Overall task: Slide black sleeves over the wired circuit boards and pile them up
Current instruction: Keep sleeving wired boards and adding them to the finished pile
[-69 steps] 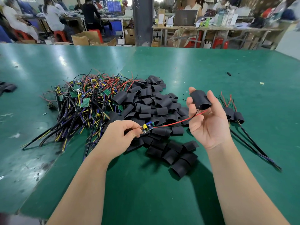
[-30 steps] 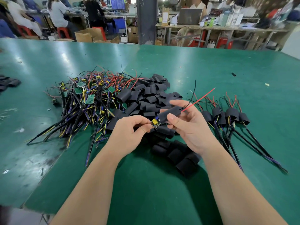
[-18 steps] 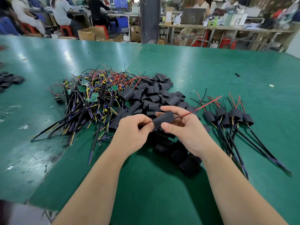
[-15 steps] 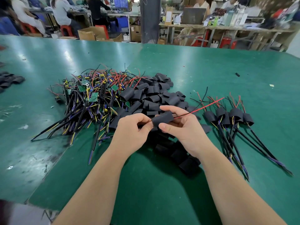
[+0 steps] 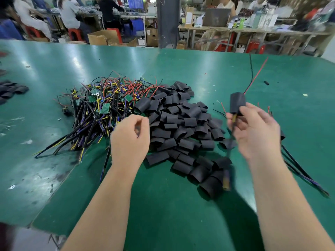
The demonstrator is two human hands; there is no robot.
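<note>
My right hand (image 5: 253, 131) grips a wired circuit board inside a black sleeve (image 5: 237, 102), held upright above the table. Its red and black leads (image 5: 255, 77) point up, and its cable hangs down, blurred. My left hand (image 5: 129, 140) hovers apart from it with loosely curled fingers that hold nothing, at the left edge of the heap of loose black sleeves (image 5: 181, 127). The tangle of bare wired boards (image 5: 101, 109) lies further left. Sleeved boards lie to the right, mostly hidden behind my right hand; only their cables (image 5: 299, 167) show.
The green table (image 5: 181, 214) has its near edge at the lower left. A few more black sleeves (image 5: 10, 89) lie at the far left edge. A small black scrap (image 5: 266, 82) sits at the far right. People work at benches beyond the table.
The sleeve went over the board between both hands. My left hand then let go and drew away to the left, while my right hand lifted the sleeved board up and right.
</note>
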